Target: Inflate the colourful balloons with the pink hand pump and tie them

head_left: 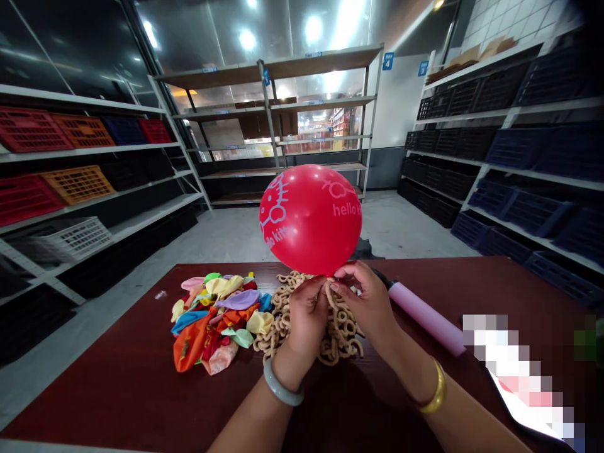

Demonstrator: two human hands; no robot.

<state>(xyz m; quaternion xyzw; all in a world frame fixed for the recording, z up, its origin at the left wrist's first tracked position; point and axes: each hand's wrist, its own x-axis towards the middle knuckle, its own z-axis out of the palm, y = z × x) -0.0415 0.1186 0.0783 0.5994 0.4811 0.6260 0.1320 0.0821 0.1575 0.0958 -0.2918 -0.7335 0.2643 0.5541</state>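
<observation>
Red balloon point(311, 220): inflated, just above left grip point(306, 308) and right grip point(370, 302), both pinching at its neck. Likely light, taut, easily burst; best held by that neck. Below, beige rings point(345, 326); beside them, limp balloons point(238, 301) on the counter point(117, 377).
</observation>
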